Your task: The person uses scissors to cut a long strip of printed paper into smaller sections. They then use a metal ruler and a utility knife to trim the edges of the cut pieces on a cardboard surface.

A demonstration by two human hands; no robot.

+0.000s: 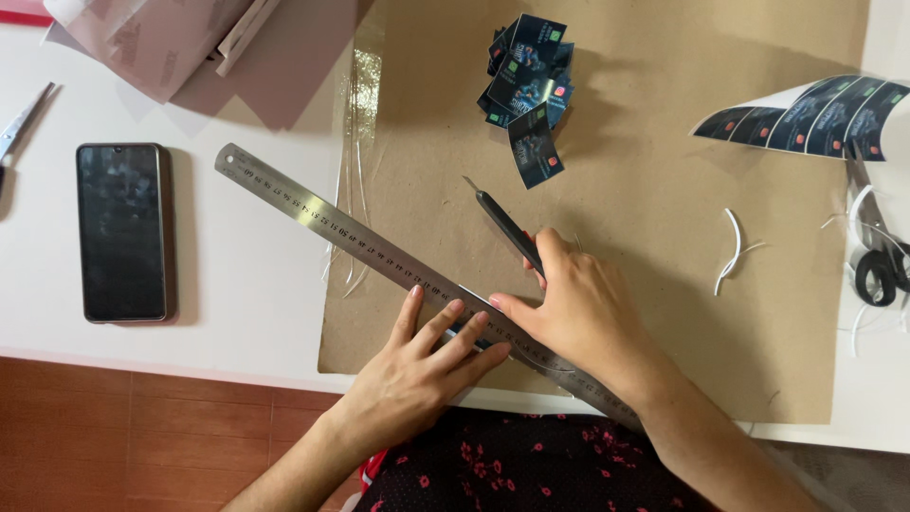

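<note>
Item one, as we record it: a long steel ruler (379,254), lying slantwise from the white table (237,313) at upper left across the brown cardboard sheet (664,313) toward the lower edge. We find our left hand (417,374) spread flat, fingers extended, pressing the ruler down near its lower half; a dark blue slip shows just under the fingertips.

Item two: a craft knife (502,223) with a dark handle, blade pointing up and left, just beside the ruler's upper edge. Our right hand (578,308) is closed around the handle's lower end.

Item three: a heap of small dark blue printed cards (526,90) on the cardboard, above the knife, well apart from both hands.

Item four: a curled sheet of uncut blue cards (815,114) at the right edge, with black-handled scissors (877,256) below it and white paper trimmings (732,251) nearby.

Item five: a black smartphone (123,232), screen dark, on the table left of the ruler. Pinkish paper sheets (190,43) lie at upper left.
</note>
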